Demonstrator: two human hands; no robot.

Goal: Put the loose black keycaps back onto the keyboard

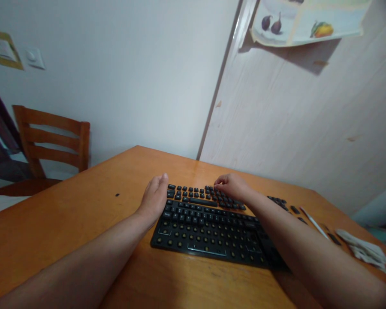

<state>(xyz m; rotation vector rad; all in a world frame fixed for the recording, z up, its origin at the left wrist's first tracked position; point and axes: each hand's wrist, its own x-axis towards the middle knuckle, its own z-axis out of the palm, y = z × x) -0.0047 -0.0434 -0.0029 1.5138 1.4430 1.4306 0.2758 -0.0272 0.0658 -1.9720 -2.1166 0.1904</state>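
A black computer keyboard (209, 234) lies on the wooden table. Its back rows carry keycaps, while the front rows show bare switches. Behind it, loose black keycaps (191, 189) are laid out in rows, along with a long space bar (203, 202). My left hand (153, 198) rests on its side at the left end of the keyboard and the loose rows, fingers stretched out, holding nothing. Over the right part of the loose keycaps, my right hand (233, 186) has its thumb and fingers pinched at a keycap. My right forearm hides the keyboard's right end.
More loose keycaps (277, 200), a white pen-like stick (314, 223) and a crumpled whitish cloth (363, 249) lie to the right. One small dark piece (117, 195) is on the table (83, 214) at left. A wooden chair (53, 139) stands beyond the left edge; walls are behind.
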